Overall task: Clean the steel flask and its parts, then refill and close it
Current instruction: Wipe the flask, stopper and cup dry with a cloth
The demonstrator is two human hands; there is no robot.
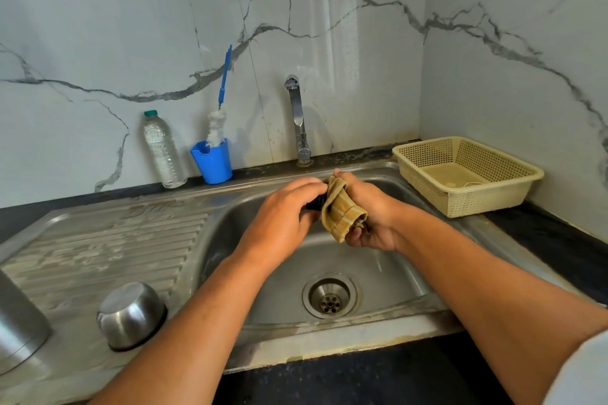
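Over the steel sink (388, 276), my left hand (283, 220) grips a small black flask part (315, 203), mostly hidden by my fingers. My right hand (365, 210) holds a yellow striped cloth (342, 212) wrapped against that part. The steel flask body (18, 319) stands at the far left edge of the drainboard, cut off by the frame. A steel cup-shaped lid (131, 314) sits upside down on the drainboard near the front.
A tap (297, 118) rises behind the sink; no water runs. A plastic water bottle (163, 148) and a blue cup (212, 161) holding a bottle brush (220, 108) stand at the back wall. A cream plastic basket (467, 174) sits at the right.
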